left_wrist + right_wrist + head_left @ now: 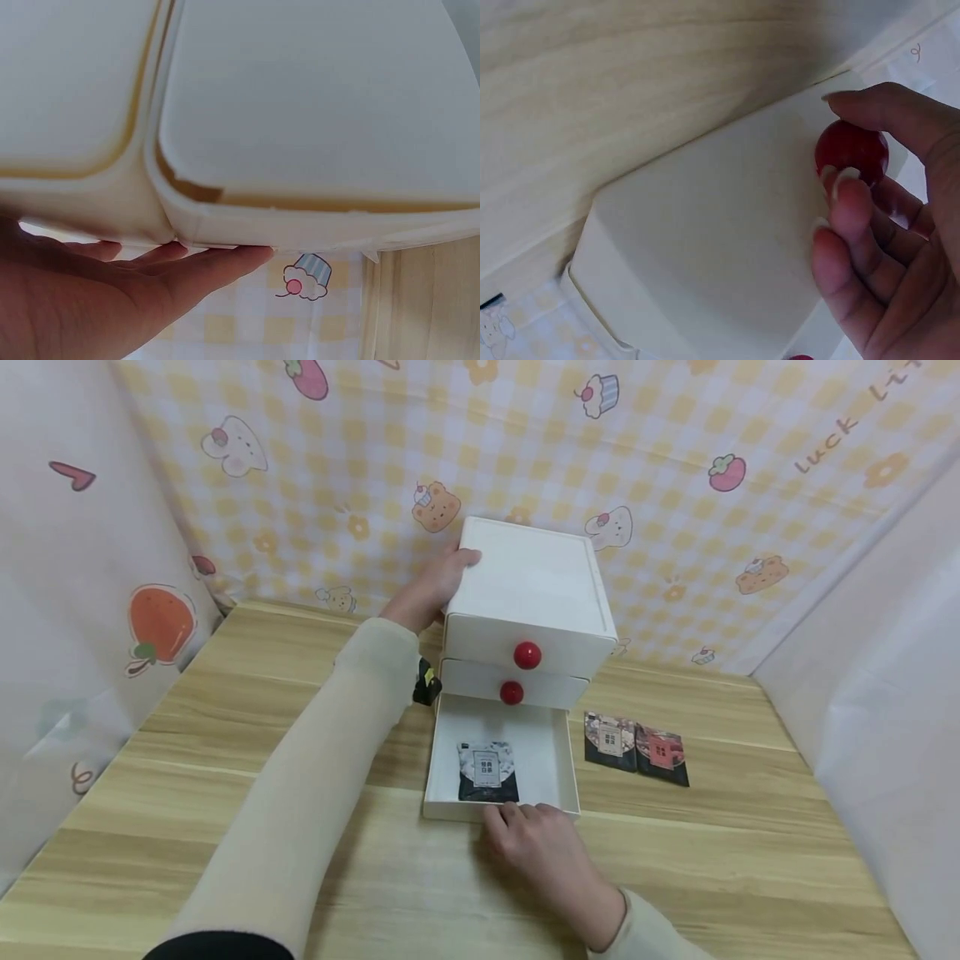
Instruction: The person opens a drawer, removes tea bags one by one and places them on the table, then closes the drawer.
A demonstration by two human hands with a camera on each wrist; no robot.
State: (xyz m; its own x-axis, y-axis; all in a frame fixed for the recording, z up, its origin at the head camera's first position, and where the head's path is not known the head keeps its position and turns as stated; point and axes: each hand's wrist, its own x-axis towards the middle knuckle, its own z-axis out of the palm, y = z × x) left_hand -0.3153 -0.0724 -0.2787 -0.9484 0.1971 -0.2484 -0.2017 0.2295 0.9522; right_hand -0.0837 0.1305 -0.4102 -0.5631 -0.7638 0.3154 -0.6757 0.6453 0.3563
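Observation:
A white three-tier drawer cabinet [536,572] stands at the back of the table. Its bottom drawer [543,752] is pulled out, holding a black-and-grey printed packet [487,771]. At the drawer's front, my right hand [536,839] pinches its red knob [851,150] between thumb and fingers; in the head view the hand hides that knob. My left hand [442,577] rests against the cabinet's left side, thumb at the top edge. In the left wrist view the left fingers [217,270] lie fairly straight along the white casing.
To the cabinet's right, two more dark packets, one with a beige label [610,741] and one with a red label [662,754], lie side by side on the wooden table [720,868]. The upper drawers are closed, with red knobs [527,655]. A checked cloth [360,468] hangs behind.

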